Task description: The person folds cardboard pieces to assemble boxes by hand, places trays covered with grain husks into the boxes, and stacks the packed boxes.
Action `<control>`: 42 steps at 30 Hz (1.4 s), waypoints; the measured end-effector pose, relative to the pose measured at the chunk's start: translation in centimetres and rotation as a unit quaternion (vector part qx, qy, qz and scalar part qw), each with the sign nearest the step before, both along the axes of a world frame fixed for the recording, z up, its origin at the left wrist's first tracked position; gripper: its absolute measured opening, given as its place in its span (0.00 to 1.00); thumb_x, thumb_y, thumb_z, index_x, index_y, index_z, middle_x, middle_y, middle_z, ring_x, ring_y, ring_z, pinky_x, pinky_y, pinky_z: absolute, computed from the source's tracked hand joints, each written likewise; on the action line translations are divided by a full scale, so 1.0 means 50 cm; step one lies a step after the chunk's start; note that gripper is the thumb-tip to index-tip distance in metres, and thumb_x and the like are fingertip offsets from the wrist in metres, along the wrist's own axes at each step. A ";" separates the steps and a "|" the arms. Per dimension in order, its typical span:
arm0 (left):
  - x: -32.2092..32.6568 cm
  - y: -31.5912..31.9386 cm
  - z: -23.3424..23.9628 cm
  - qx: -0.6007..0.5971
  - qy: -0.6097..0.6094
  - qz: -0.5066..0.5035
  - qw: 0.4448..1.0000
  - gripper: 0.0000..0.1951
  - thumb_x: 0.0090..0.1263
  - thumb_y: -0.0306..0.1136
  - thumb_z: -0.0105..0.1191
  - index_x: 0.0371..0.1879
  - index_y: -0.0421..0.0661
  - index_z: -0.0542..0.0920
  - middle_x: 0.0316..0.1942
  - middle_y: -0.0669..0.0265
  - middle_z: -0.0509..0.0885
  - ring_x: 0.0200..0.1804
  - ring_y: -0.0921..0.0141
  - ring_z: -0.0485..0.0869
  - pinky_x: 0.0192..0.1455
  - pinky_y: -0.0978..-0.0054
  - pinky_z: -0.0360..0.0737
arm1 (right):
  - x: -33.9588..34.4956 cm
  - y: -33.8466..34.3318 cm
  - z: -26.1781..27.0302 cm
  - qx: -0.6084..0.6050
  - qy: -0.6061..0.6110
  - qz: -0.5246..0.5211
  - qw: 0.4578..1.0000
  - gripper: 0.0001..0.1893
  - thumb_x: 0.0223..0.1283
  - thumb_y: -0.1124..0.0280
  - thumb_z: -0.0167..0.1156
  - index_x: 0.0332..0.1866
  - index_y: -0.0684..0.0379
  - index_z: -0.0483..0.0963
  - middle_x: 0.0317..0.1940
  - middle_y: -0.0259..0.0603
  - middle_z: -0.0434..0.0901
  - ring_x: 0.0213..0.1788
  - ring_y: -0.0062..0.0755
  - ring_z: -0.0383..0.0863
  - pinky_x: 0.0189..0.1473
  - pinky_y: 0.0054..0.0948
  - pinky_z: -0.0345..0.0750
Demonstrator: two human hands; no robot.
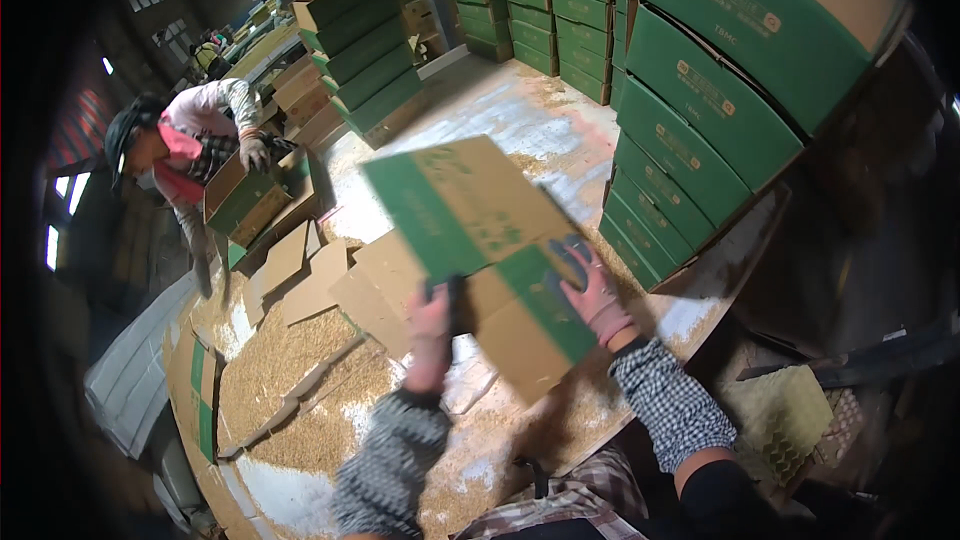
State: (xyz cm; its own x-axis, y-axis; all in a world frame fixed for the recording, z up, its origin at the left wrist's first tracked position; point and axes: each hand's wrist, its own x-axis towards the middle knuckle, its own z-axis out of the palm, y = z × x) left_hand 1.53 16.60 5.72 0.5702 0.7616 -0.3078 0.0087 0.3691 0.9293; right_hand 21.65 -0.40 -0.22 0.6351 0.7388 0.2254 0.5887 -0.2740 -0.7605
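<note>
Between my two gloved hands is a green and brown cardboard box, held tilted above the table, with flaps spread out and some blur. My left hand, in a pink and grey glove, grips its near left edge. On the near right, my right hand holds the green-banded cardboard, fingers over its surface. Beneath and to the left, loose cardboard flaps lie by a heap of grain-like husks on the table. Part of the box's underside is hidden.
Tall stacks of green cartons stand at the right, with more cartons behind. Across the table at left, a co-worker bends over an open carton. Egg trays lie low at the right.
</note>
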 end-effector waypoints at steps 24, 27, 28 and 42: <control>-0.556 -0.331 0.153 0.548 0.558 -0.275 0.559 0.22 0.58 0.34 0.57 0.54 0.63 0.81 0.61 0.65 0.76 0.62 0.60 0.75 0.65 0.56 0.70 | -0.319 0.136 -0.017 -0.004 0.815 0.358 0.456 0.36 0.69 0.44 0.49 0.73 0.60 0.60 0.68 0.44 0.68 0.66 0.35 0.70 0.67 0.37 0.69; -0.632 -0.367 0.023 0.444 0.485 -0.337 0.674 0.32 0.52 0.43 0.66 0.61 0.58 0.77 0.66 0.57 0.71 0.69 0.51 0.67 0.70 0.48 0.63 | -0.297 0.154 -0.050 -0.093 0.578 0.413 0.698 0.26 0.60 0.69 0.67 0.64 0.64 0.72 0.51 0.36 0.82 0.51 0.22 0.80 0.53 0.26 0.79; -0.616 -0.337 0.045 0.482 0.516 -0.246 0.664 0.34 0.52 0.44 0.67 0.62 0.57 0.76 0.68 0.56 0.69 0.70 0.51 0.65 0.72 0.47 0.60 | -0.282 0.154 -0.033 -0.106 0.466 0.427 0.767 0.24 0.56 0.76 0.68 0.60 0.66 0.75 0.46 0.33 0.84 0.46 0.22 0.81 0.50 0.25 0.79; -0.834 -0.234 -0.006 0.002 0.026 -0.282 0.959 0.30 0.59 0.39 0.67 0.61 0.42 0.75 0.53 0.65 0.80 0.56 0.72 0.77 0.62 0.71 0.74 | -0.445 0.030 0.136 0.093 0.381 0.165 0.905 0.31 0.60 0.70 0.67 0.68 0.61 0.66 0.51 0.38 0.75 0.54 0.26 0.74 0.57 0.25 0.73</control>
State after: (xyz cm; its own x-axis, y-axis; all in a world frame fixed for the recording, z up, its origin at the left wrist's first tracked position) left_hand -40.17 4.91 5.42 0.8760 0.3374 -0.3447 0.2527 0.2878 0.9238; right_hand -0.60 1.12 6.56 0.4096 0.9112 -0.0449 -0.1005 -0.0038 -0.9949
